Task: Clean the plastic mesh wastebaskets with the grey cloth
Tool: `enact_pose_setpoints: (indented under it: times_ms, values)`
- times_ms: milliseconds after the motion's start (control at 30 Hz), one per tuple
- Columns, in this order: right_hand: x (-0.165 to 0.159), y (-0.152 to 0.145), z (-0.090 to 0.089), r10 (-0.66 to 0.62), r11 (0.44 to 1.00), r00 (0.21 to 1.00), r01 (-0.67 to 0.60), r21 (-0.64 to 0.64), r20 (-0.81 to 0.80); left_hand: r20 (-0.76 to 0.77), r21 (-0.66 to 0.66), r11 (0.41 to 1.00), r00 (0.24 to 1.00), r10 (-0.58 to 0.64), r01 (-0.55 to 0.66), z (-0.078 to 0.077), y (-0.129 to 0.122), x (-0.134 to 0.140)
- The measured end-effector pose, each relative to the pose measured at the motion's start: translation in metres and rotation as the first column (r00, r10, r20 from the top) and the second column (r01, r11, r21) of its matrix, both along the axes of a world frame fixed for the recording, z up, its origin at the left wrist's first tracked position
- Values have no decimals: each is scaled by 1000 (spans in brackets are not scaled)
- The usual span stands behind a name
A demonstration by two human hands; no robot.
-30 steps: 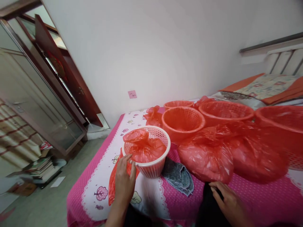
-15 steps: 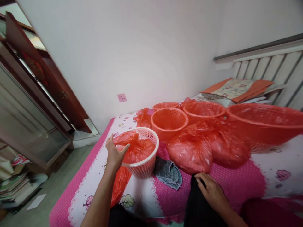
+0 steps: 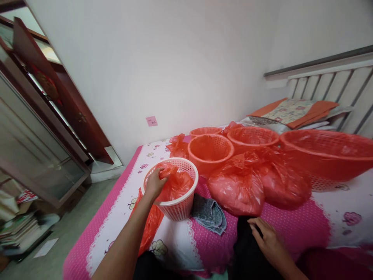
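Observation:
My left hand (image 3: 155,183) reaches over the near left rim of a white plastic basket (image 3: 178,210). Its fingers close on the gathered part of a red plastic bag (image 3: 179,186) inside the basket. What the bag contains is hidden. My right hand (image 3: 266,233) lies loosely on my black-clothed knee (image 3: 244,249), thumb apart from the fingers, holding nothing. A folded grey-blue cloth (image 3: 209,214) sits on the bed just right of the basket. Another red plastic bag (image 3: 151,227) lies under my left forearm, beside the basket.
Several red baskets, among them a round one (image 3: 211,149) and a large one (image 3: 329,155), stand behind on the bed. Filled red bags (image 3: 237,190) lie before them. The bed (image 3: 96,229) has a pink-and-white cover. Folded bedding (image 3: 294,111) is at the far right.
My left hand has moved from the basket's left rim inward and closed on the red bag. My right hand stays on my knee. The view has shifted slightly.

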State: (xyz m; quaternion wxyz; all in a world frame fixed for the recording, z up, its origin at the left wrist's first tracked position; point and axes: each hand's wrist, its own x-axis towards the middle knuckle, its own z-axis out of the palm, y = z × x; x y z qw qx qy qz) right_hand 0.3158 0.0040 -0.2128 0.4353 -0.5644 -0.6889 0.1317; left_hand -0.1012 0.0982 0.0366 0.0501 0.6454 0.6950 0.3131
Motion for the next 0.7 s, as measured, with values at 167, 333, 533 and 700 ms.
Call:
enact_pose_setpoints:
  times_ms: [167, 333, 533, 700]
  values:
    - [5, 4, -9, -14, 1000, 1000, 14, 13, -27, -46, -88, 995, 998, 46, -50, 2, -5, -9]
    - [9, 7, -19, -19, 1000, 998, 20, 24, -56, -32, -101, 995, 999, 3, -6, -6, -10, -13]
    - [7, 6, -16, -39, 999, 994, 41, 17, -105, 128, 169, 985, 992, 14, -36, -3, -19, -8]
    - [10, 4, -15, -117, 991, 963, 100, -85, -241, 358, 487, 873, 909, -212, 12, 1, -53, 11]
